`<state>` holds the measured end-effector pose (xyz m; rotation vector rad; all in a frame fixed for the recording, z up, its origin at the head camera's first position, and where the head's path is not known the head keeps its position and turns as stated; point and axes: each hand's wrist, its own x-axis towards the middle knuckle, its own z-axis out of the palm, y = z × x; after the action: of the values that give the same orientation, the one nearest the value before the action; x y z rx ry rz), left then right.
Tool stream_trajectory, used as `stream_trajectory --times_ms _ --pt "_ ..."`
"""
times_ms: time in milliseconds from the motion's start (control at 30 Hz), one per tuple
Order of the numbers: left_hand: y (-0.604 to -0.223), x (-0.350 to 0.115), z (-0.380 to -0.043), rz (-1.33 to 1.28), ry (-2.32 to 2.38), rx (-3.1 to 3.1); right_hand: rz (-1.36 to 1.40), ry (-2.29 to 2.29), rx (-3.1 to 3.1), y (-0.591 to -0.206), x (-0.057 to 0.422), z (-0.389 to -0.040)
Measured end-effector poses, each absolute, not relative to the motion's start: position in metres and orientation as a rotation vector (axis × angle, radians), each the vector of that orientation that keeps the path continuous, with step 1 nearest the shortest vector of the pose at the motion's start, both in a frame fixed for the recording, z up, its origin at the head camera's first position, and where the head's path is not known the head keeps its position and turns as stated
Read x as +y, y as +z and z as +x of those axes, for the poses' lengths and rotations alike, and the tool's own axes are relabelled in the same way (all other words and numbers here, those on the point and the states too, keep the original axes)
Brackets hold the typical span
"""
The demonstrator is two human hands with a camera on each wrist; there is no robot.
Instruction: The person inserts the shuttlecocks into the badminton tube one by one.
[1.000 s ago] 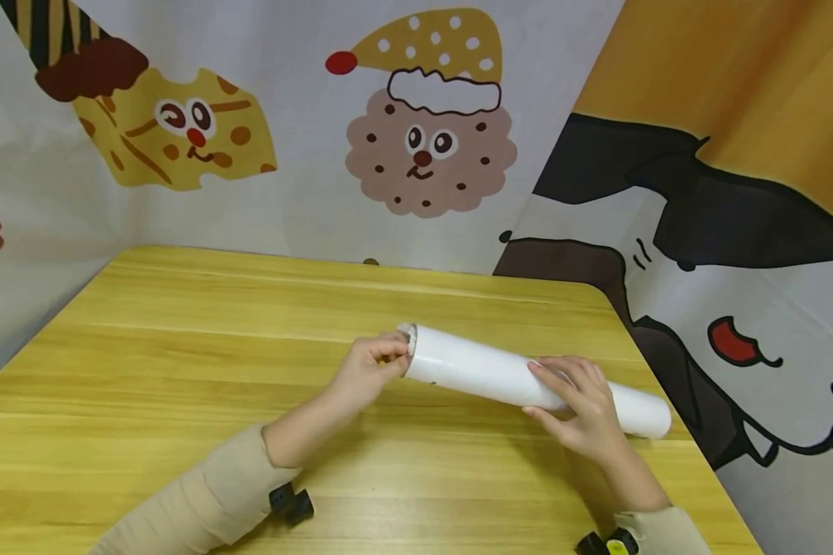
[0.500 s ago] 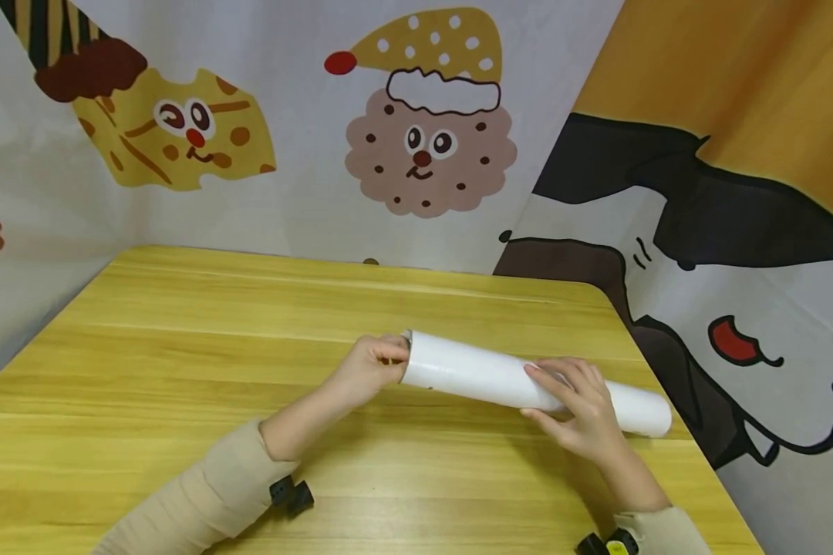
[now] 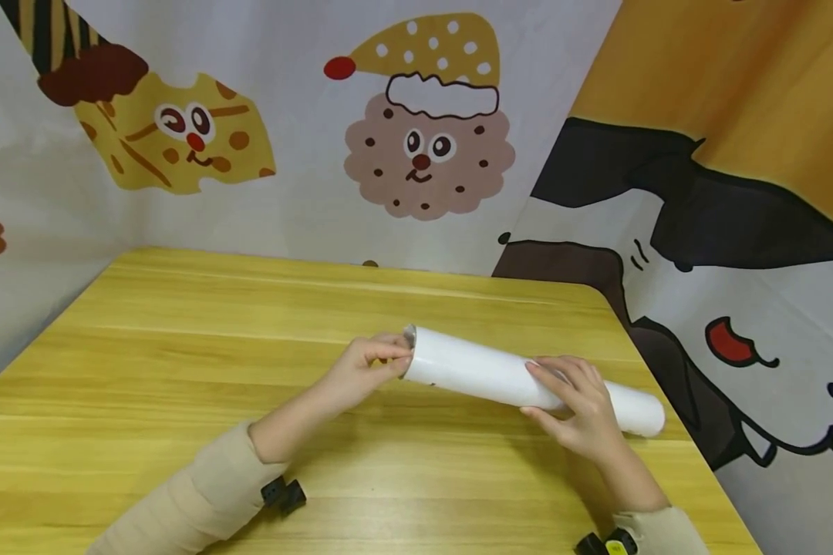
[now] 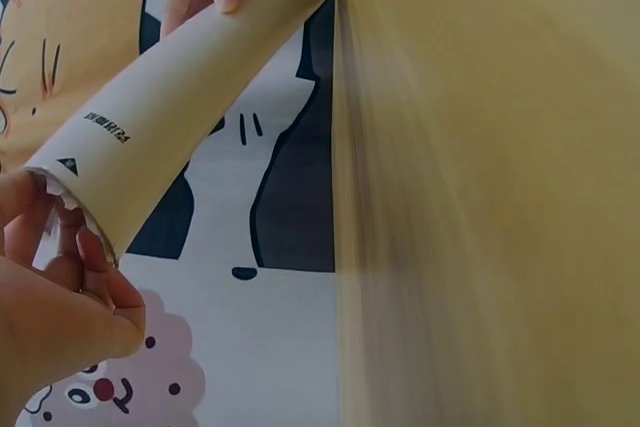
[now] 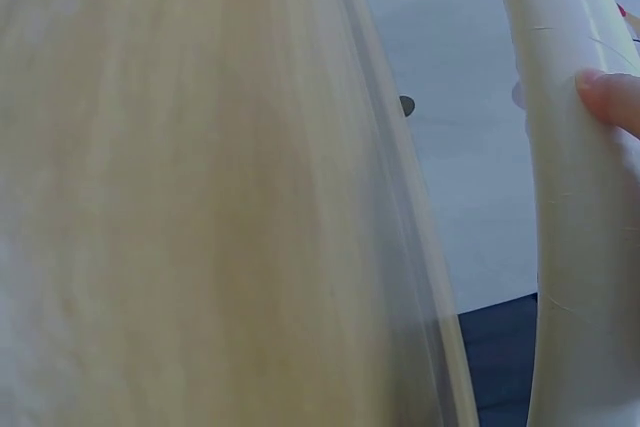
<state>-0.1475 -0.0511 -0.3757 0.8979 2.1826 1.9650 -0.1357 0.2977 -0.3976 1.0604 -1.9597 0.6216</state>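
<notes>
A long white tube [image 3: 475, 368] lies slanted in the head view, its left end nearer the middle and its right end near the table's right side. My right hand [image 3: 586, 412] grips it across the middle, thumb in front and fingers over the top. At the tube's left mouth, my left hand [image 3: 357, 378] has curled fingers at the rim, some reaching just inside. In the left wrist view, the tube [image 4: 150, 127] bears small black print, and a ragged pale edge shows at its mouth beside the left hand [image 4: 75, 322]. What lies deeper inside is hidden.
Beneath the hands is a yellow wood-grain table [image 3: 201, 331]. A cloth curtain [image 3: 305, 154] with cartoon prints hangs behind it and along the right side. Small black devices [image 3: 284, 495] are strapped at both wrists.
The ragged white material seen at the tube's mouth a second ago shows less now. The left end dipped slightly, then rose again. My right hand keeps its place on the tube.
</notes>
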Motion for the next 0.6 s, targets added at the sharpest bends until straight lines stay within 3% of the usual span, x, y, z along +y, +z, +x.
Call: stream_trajectory --times_ms 600 --pt "-0.375 -0.065 -0.139 1.034 1.809 2.411 1.04 0.614 -1.963 -0.401 0.299 -0.137"
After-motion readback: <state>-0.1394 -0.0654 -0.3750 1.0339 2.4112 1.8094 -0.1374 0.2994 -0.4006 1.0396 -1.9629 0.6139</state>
